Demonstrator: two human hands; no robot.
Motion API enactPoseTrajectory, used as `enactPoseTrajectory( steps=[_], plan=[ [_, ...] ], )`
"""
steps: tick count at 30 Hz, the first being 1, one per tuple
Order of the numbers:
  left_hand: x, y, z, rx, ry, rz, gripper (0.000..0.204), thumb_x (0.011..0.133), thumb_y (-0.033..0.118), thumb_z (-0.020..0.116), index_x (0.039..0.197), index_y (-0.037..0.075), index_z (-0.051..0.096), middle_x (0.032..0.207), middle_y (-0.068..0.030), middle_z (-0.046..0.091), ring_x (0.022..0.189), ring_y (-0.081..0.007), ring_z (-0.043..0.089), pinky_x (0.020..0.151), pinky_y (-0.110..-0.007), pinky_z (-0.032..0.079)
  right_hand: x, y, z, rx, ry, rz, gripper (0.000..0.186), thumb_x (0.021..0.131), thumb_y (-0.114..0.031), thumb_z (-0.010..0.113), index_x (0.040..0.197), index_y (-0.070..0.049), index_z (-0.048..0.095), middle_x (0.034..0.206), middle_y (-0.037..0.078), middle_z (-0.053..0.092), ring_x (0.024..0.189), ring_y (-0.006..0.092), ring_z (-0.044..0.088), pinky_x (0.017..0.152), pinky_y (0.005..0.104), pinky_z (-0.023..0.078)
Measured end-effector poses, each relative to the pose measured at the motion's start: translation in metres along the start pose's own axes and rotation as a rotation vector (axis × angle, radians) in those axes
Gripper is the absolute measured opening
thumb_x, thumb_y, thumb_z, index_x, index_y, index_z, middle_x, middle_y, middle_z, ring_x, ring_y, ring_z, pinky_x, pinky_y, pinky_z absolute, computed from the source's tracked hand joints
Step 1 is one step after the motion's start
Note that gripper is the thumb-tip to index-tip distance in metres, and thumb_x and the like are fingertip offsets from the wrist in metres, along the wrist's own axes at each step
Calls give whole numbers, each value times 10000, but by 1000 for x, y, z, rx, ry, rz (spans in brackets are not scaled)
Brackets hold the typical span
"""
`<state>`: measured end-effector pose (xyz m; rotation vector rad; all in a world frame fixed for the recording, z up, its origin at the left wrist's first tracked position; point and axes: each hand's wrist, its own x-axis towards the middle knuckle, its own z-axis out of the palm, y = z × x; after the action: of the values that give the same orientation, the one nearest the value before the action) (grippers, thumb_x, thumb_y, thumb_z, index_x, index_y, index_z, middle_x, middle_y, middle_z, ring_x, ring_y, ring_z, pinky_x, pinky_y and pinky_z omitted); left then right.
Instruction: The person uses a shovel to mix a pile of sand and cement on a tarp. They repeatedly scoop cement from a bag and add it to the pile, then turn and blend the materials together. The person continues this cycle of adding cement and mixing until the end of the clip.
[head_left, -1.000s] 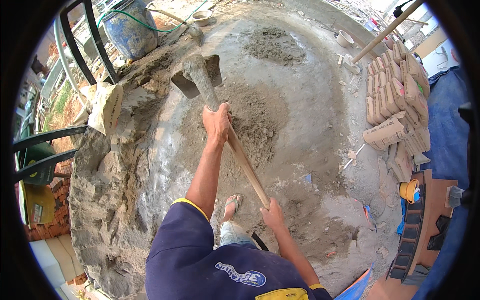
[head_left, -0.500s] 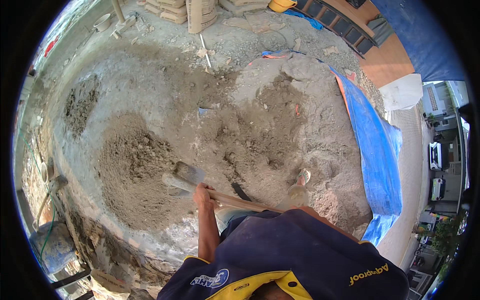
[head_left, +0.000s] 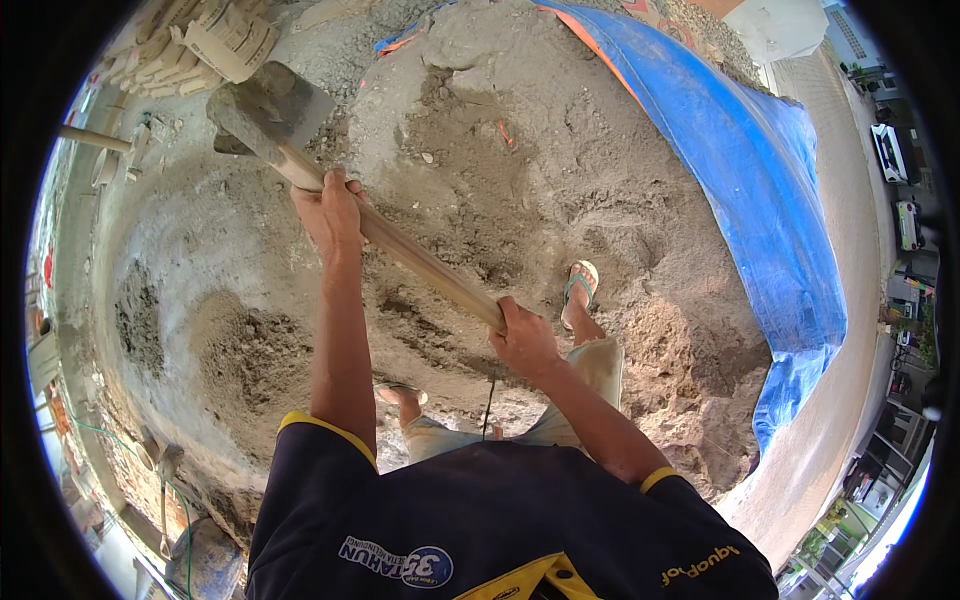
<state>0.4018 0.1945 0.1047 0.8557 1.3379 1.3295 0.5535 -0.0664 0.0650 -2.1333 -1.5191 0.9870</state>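
Note:
I hold a hoe (head_left: 425,265) with both hands, its broad metal blade (head_left: 285,105) raised at the upper left. My left hand (head_left: 330,215) is wrapped round the wooden handle not far below the blade. Lower on the same handle, towards its end, my right hand (head_left: 525,338) is closed. Beneath the hoe lies a wide spread of grey-brown sandy material (head_left: 480,190), dug into in places. To the left is a darker, coarse heap (head_left: 250,350) on the pale ground.
A blue tarp (head_left: 720,180) with an orange underside edges the pile on the right. Stacked paper sacks (head_left: 230,40) stand at the far left. A shovel (head_left: 165,500) and a blue drum (head_left: 212,560) are at the lower left. My sandalled feet (head_left: 580,285) stand on the material.
The hoe's blade has gone up and away from the left heap towards the sacks. Both arms are now stretched forward, and my right hand has come into sight. My view has turned to the right.

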Motion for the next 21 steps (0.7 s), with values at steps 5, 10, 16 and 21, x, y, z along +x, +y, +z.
enactPoseTrajectory(
  steps=[5, 10, 16, 21],
  plan=[
    [-62, -160, 108, 169, -99, -33, 308, 881, 75, 536, 1099, -11, 337, 802, -110, 546, 553, -158, 567, 469, -299, 488, 99, 72, 7, 29, 44, 62, 307, 817, -143, 602, 1051, -26, 442, 810, 245, 626, 764, 445, 628, 681, 529, 511],
    [-193, -339, 150, 535, -428, -535, 339, 891, 80, 548, 1070, -50, 290, 842, -204, 579, 604, -248, 635, 510, -369, 524, 63, 225, 38, -37, -194, 543, 374, 800, -145, 636, 1085, -20, 428, 969, 263, 643, 920, 429, 641, 785, 510, 516],
    [-299, -408, 109, 856, -660, -917, 409, 881, 95, 590, 1108, -85, 301, 967, -259, 556, 618, -291, 662, 466, -365, 540, -54, 260, 76, -5, -293, 797, 393, 768, -124, 604, 1084, 30, 429, 980, 317, 612, 947, 457, 613, 802, 511, 498],
    [-308, -385, 73, 1069, -921, -862, 492, 828, 142, 628, 1132, -95, 322, 1023, -289, 588, 896, -353, 651, 732, -428, 528, -76, 214, 86, 117, -334, 884, 414, 772, -147, 587, 1088, 75, 436, 1005, 345, 602, 994, 475, 593, 853, 517, 487]
  ],
)
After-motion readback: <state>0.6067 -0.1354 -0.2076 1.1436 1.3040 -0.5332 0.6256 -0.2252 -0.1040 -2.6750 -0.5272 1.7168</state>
